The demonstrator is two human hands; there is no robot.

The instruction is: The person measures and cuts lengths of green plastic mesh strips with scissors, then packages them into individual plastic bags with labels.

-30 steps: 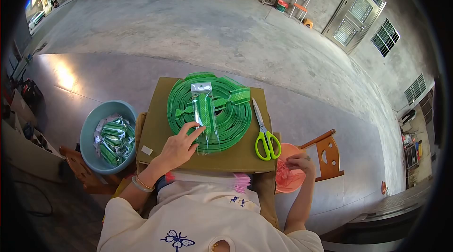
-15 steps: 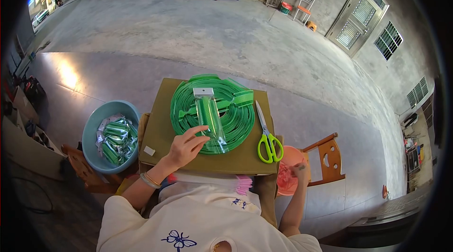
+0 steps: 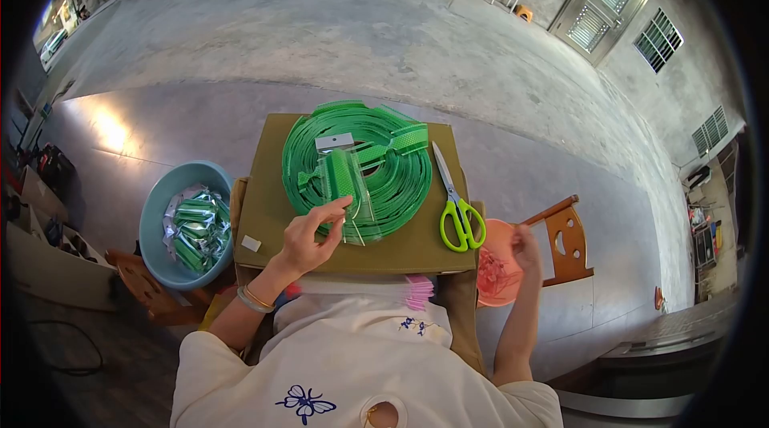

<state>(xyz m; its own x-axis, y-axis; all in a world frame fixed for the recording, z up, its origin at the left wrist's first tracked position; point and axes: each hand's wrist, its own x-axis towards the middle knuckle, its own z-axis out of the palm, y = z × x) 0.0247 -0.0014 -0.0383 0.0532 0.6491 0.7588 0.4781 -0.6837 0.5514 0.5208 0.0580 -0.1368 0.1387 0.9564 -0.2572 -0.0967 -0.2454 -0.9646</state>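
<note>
Clear ribbon packet (image 3: pixel 346 188) lies on the green ribbon coil (image 3: pixel 400 180) at the centre of the board (image 3: pixel 272 180), pinched by the left hand (image 3: pixel 308 237); the right hand (image 3: pixel 526 248) is at the orange basin (image 3: pixel 493 272), its grip impossible to tell; finished packets (image 3: pixel 192 229) fill the blue basin (image 3: pixel 152 212), and much coil seemingly remains.

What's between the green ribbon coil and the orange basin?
Green-handled scissors lie on the cardboard top between the green ribbon coil and the orange basin, blades pointing away from you; the head view shows it.

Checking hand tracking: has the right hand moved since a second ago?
Yes. The right hand has drawn away from the scissors, going rightward to the orange basin's outer rim beside the wooden chair.
</note>
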